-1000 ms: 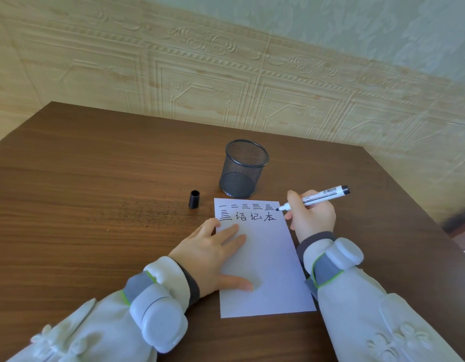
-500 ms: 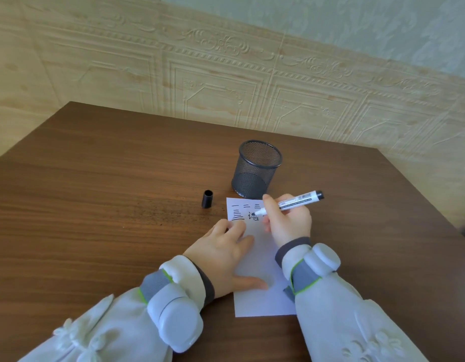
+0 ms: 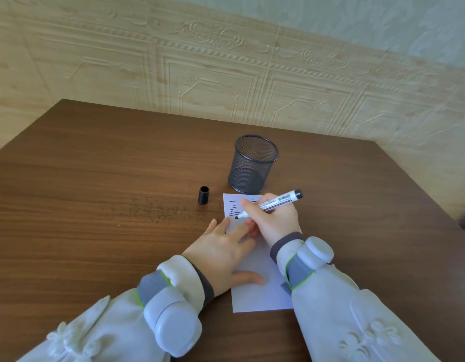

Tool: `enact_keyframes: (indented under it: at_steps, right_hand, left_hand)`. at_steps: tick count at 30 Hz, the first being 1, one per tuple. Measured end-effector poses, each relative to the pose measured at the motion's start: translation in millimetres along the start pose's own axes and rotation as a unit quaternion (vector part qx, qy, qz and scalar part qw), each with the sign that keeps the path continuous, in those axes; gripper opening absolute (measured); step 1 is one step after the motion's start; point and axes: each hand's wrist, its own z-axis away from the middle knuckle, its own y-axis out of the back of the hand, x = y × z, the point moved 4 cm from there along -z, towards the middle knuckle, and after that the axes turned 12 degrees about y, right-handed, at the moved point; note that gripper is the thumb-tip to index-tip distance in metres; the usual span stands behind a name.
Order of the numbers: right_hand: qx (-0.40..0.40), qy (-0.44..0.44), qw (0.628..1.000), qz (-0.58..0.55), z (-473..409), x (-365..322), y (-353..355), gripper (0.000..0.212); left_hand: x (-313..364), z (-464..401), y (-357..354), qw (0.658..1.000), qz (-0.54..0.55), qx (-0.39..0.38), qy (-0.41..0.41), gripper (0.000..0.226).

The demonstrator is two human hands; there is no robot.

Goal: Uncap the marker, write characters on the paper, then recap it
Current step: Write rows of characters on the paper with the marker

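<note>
A white sheet of paper (image 3: pixel 260 293) lies on the brown wooden table, with black characters written along its top edge. My right hand (image 3: pixel 274 222) grips an uncapped white marker (image 3: pixel 274 203), its black tip resting on the paper near the left edge, just under the written lines. My right hand hides most of the characters. My left hand (image 3: pixel 222 253) lies flat with fingers spread, pressing on the paper's left side. The marker's black cap (image 3: pixel 203 195) lies on the table to the left of the paper's top corner.
A black mesh pen cup (image 3: pixel 253 164), empty, stands just behind the paper. The table (image 3: pixel 95 205) reaches to a patterned wall at the back; its right edge runs diagonally past my right arm. Both wrists wear grey bands with white pods.
My right hand has carried the marker from the paper's right edge across to its left side, now covering most of the written characters. My left hand has stayed on the paper.
</note>
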Motion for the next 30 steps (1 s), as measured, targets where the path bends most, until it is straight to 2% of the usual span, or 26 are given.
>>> enact_keyframes:
  at_steps: [12, 21, 30]
  right_hand:
    - [-0.023, 0.018, 0.996, 0.08, 1.5, -6.1, 0.4, 0.024]
    - [-0.016, 0.001, 0.998, 0.053, 1.5, -4.2, 0.8, 0.026]
    - [-0.025, 0.006, 0.996, 0.088, 2.2, -6.0, -0.3, 0.025]
  left_hand:
    - [4.6, 0.3, 2.8, 0.999, -0.009, -0.036, 0.023, 0.073]
    - [3.7, 0.3, 1.4, 0.999, -0.014, -0.042, 0.025, 0.074]
    - [3.5, 0.8, 1.9, 0.999, -0.016, -0.037, 0.021, 0.074]
